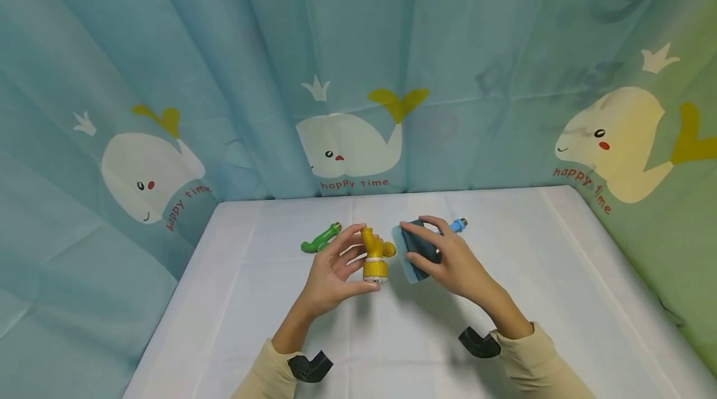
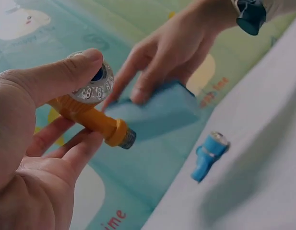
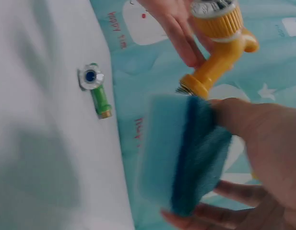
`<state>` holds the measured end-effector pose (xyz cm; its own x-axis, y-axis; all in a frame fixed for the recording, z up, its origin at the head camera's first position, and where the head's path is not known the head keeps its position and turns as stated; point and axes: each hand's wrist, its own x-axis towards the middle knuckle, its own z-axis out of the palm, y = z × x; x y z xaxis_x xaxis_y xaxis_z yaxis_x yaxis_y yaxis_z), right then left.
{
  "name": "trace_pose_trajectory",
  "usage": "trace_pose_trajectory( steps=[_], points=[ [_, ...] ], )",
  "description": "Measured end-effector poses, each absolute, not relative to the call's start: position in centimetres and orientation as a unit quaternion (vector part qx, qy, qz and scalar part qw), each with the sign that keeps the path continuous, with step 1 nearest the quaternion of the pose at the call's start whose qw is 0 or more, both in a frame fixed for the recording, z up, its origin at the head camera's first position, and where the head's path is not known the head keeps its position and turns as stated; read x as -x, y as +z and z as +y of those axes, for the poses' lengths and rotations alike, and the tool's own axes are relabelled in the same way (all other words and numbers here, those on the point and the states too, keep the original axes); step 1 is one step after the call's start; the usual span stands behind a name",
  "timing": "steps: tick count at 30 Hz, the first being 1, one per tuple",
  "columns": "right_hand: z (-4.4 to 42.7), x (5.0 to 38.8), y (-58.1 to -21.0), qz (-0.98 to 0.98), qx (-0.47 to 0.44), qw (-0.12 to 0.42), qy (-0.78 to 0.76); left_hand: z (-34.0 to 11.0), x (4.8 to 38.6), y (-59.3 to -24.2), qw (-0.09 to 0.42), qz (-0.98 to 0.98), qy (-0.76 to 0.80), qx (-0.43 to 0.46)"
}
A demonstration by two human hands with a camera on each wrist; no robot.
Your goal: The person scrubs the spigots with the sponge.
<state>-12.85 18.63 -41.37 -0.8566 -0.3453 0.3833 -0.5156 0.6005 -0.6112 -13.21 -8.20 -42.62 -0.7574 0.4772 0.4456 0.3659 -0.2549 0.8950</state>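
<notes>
Yellow tap-shaped piece (image 1: pixel 374 253) pinched by left hand (image 1: pixel 332 276); sponge (image 1: pixel 418 246) gripped by right hand (image 1: pixel 452 259) at its 3 o'clock. Green piece (image 1: pixel 322 238) at 10 — partly hidden; blue piece (image 1: pixel 459 225) at 2, likewise. "happy time" printed on curtain (image 1: pixel 257 75); characters on dial (image 2: pixel 95 93) — poorly resolved.
</notes>
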Motion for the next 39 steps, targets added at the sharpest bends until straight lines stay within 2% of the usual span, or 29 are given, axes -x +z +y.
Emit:
trace_pose_trajectory(
  steps=[8,14,27,32,39],
  points=[
    [18.4,13.0,-41.2,-0.874,-0.262,0.081,0.401,-8.3,13.4,-42.4,0.052,0.567,0.738,-0.361],
    [18.5,13.0,-41.4,-0.869,-0.242,0.105,0.419,-8.3,13.3,-42.2,0.061,0.553,0.754,-0.35],
    [18.2,12.8,-42.0,-0.871,-0.241,0.112,0.413,-8.3,13.4,-42.1,0.058,0.548,0.765,-0.333],
    [17.8,12.5,-41.8,-0.867,-0.242,0.162,0.405,-8.2,13.5,-42.2,0.057,0.546,0.773,-0.318],
    [17.0,12.2,-41.8,-0.86,-0.295,0.223,0.351,-8.0,13.5,-42.4,0.041,0.554,0.778,-0.294]
  ],
)
